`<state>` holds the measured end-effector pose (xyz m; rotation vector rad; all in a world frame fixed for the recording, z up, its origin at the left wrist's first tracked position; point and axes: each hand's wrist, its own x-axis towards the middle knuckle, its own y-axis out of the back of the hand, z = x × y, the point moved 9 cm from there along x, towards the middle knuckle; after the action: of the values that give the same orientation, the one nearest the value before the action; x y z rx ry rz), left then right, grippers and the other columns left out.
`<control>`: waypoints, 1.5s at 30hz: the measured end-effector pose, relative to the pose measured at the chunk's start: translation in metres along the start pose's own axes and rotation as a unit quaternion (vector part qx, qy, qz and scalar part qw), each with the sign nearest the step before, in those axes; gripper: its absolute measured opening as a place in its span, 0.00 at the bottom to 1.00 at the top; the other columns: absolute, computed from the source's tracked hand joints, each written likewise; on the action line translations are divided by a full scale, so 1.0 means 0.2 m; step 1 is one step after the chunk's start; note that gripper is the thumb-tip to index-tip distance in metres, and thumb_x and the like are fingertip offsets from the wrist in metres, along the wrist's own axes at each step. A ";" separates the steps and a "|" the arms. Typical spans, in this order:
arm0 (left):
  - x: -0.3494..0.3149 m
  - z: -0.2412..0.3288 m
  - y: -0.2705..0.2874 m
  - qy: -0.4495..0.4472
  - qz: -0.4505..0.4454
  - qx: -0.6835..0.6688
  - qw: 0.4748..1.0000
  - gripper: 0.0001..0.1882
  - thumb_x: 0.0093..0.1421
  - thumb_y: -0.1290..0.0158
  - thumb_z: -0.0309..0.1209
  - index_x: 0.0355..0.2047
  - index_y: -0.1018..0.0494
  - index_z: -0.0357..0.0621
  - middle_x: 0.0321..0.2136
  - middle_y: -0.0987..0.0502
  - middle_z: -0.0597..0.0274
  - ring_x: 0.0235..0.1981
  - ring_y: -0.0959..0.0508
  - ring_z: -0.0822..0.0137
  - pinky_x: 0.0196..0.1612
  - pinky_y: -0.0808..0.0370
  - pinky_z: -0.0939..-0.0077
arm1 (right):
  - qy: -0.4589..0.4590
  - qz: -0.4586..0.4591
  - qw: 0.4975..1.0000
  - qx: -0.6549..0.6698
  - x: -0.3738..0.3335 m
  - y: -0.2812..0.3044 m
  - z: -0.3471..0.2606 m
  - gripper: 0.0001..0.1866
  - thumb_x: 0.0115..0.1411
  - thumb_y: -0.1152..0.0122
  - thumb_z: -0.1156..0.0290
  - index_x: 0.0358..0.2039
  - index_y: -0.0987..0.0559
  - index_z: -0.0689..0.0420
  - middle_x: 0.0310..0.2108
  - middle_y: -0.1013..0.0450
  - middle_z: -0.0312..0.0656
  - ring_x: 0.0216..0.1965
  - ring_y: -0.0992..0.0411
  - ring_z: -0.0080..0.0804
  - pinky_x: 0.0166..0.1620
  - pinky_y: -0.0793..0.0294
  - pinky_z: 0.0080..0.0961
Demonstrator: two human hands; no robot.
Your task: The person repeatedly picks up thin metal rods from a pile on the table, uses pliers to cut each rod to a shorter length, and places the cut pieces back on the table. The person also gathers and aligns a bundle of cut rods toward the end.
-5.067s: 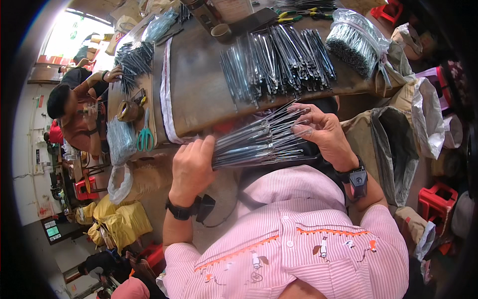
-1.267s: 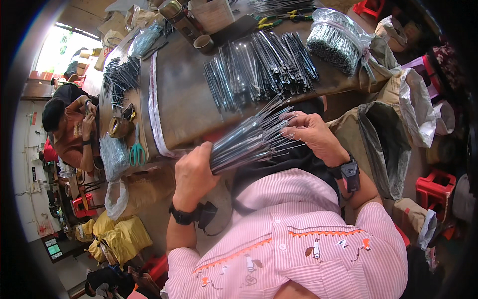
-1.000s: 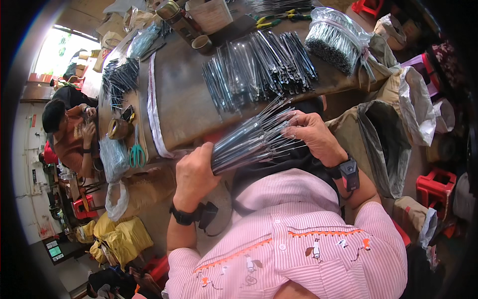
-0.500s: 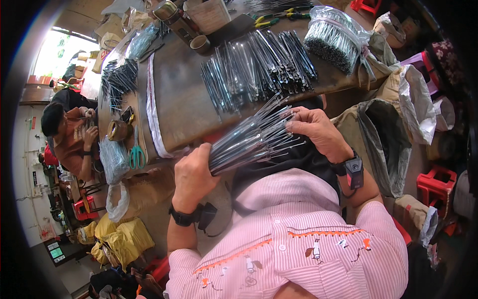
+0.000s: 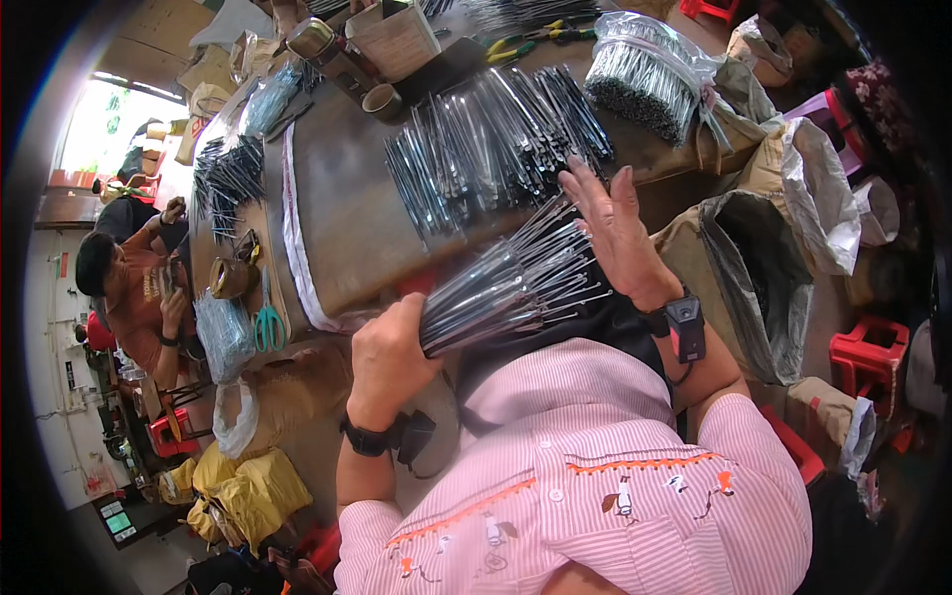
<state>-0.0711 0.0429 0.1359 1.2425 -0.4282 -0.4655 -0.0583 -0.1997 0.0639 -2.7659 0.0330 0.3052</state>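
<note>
My left hand (image 5: 392,355) is closed around the near end of a thick bundle of thin metal rods (image 5: 491,293). The rods fan out to the right, and their narrow tips end in small knobs or loops. Beside those tips, my right hand (image 5: 627,243) is open, fingers stretched and palm turned toward the rod ends; whether it touches them I cannot tell. Just beyond the bundle, a wide row of similar dark, shiny rods (image 5: 486,149) lies on the brown table (image 5: 342,203).
A plastic-wrapped rod bundle (image 5: 645,79) stands at the table's far right, near pliers (image 5: 526,42). A cup (image 5: 382,101) sits further left. Teal scissors (image 5: 269,325) lie at the left by a clear plastic bag (image 5: 226,337). Open sacks (image 5: 759,283) stand to my right. Another person (image 5: 139,283) sits far left.
My right hand has gone from pinching at the rod tips to stretched fingers, raised slightly. The rods in my left hand are gathered a little closer. The person at left has lifted a hand.
</note>
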 end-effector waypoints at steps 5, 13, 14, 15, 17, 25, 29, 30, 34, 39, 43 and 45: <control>0.00 0.02 -0.01 -0.012 -0.003 0.000 1.000 0.32 0.36 0.35 0.27 0.45 0.30 0.39 0.34 0.22 0.49 0.34 0.21 0.49 0.37 0.25 0.61 | 0.030 -0.035 0.998 0.032 0.01 -0.08 0.03 0.57 0.56 0.80 0.21 0.71 0.61 0.56 0.72 0.64 0.52 0.73 0.70 0.40 0.69 0.77 0.44; 0.01 0.02 -0.02 -0.011 -0.015 0.004 1.000 0.32 0.36 0.35 0.28 0.45 0.30 0.39 0.34 0.22 0.49 0.34 0.21 0.49 0.38 0.25 0.61 | 0.010 -0.019 1.000 -0.002 -0.01 0.00 -0.01 0.58 0.53 0.83 0.20 0.71 0.62 0.54 0.72 0.67 0.52 0.73 0.70 0.42 0.68 0.78 0.49; 0.01 0.02 -0.01 -0.009 -0.016 0.004 1.000 0.32 0.36 0.35 0.28 0.45 0.30 0.39 0.34 0.22 0.49 0.34 0.21 0.49 0.38 0.26 0.61 | 0.011 -0.010 1.000 -0.008 0.00 0.02 -0.03 0.58 0.53 0.84 0.19 0.71 0.62 0.53 0.72 0.67 0.52 0.73 0.70 0.42 0.68 0.79 0.50; 0.01 0.02 -0.01 -0.005 -0.017 0.008 1.000 0.32 0.36 0.35 0.28 0.45 0.30 0.39 0.34 0.22 0.50 0.34 0.22 0.49 0.38 0.26 0.61 | 0.012 0.000 1.000 -0.013 0.01 0.04 -0.04 0.58 0.53 0.84 0.19 0.71 0.62 0.53 0.72 0.67 0.52 0.73 0.70 0.42 0.68 0.79 0.50; 0.02 0.03 -0.01 -0.012 -0.012 0.005 1.000 0.31 0.36 0.35 0.28 0.45 0.30 0.39 0.33 0.22 0.50 0.33 0.22 0.49 0.37 0.26 0.61 | 0.019 0.004 1.000 -0.023 0.03 0.06 -0.07 0.58 0.53 0.84 0.19 0.71 0.61 0.53 0.72 0.66 0.51 0.73 0.71 0.41 0.68 0.79 0.50; 0.03 0.07 0.00 -0.034 -0.013 0.009 0.999 0.30 0.37 0.35 0.28 0.44 0.30 0.38 0.33 0.23 0.50 0.32 0.22 0.49 0.36 0.26 0.61 | 0.052 -0.066 0.993 -0.078 0.09 -0.01 -0.12 0.58 0.54 0.86 0.21 0.71 0.62 0.56 0.72 0.66 0.50 0.73 0.71 0.40 0.69 0.79 0.46; 0.03 0.07 0.01 -0.037 -0.011 0.009 0.999 0.29 0.38 0.35 0.29 0.44 0.30 0.38 0.32 0.23 0.50 0.32 0.22 0.49 0.36 0.26 0.61 | 0.068 -0.086 0.989 -0.095 0.08 -0.06 -0.10 0.56 0.56 0.87 0.23 0.71 0.61 0.57 0.72 0.64 0.51 0.73 0.71 0.41 0.70 0.78 0.37; 0.03 0.07 0.01 -0.035 -0.012 0.011 0.999 0.29 0.38 0.35 0.29 0.44 0.30 0.38 0.32 0.23 0.50 0.32 0.22 0.49 0.36 0.26 0.61 | 0.067 -0.084 0.988 -0.107 0.08 -0.06 -0.09 0.56 0.56 0.87 0.22 0.71 0.61 0.57 0.72 0.64 0.51 0.73 0.71 0.41 0.70 0.78 0.38; 0.03 0.07 0.01 -0.037 -0.013 0.008 0.999 0.30 0.38 0.35 0.29 0.44 0.30 0.38 0.32 0.23 0.50 0.32 0.22 0.48 0.36 0.26 0.61 | 0.064 -0.082 0.989 -0.104 0.08 -0.05 -0.10 0.56 0.55 0.86 0.22 0.71 0.60 0.54 0.72 0.63 0.51 0.73 0.70 0.41 0.69 0.79 0.44; 0.01 0.06 0.06 -0.051 0.044 0.010 0.998 0.22 0.42 0.38 0.28 0.40 0.30 0.41 0.26 0.25 0.53 0.27 0.22 0.51 0.32 0.26 0.62 | 0.060 -0.010 0.996 -0.068 0.05 0.09 -0.14 0.54 0.56 0.84 0.22 0.71 0.58 0.52 0.72 0.62 0.50 0.73 0.69 0.40 0.68 0.79 0.52; 0.01 -0.04 0.04 0.013 0.013 0.008 1.000 0.32 0.35 0.35 0.26 0.45 0.30 0.38 0.35 0.22 0.48 0.35 0.21 0.48 0.38 0.25 0.61 | 0.034 0.055 0.995 -0.070 -0.01 0.21 -0.08 0.38 0.67 0.65 0.40 0.65 0.40 0.57 0.62 0.40 0.45 0.66 0.48 0.32 0.67 0.59 0.40; 0.01 -0.06 0.04 0.026 0.018 0.012 0.999 0.32 0.35 0.35 0.26 0.45 0.30 0.38 0.34 0.22 0.48 0.35 0.21 0.48 0.37 0.25 0.61 | -0.022 0.036 0.994 -0.102 -0.03 0.23 -0.02 0.26 0.69 0.54 0.54 0.58 0.30 0.59 0.53 0.29 0.40 0.56 0.35 0.25 0.63 0.44 0.29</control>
<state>-0.0620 0.0539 0.1404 1.2650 -0.4115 -0.3980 -0.0657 -0.2433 0.0524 -2.9640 0.0961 0.4103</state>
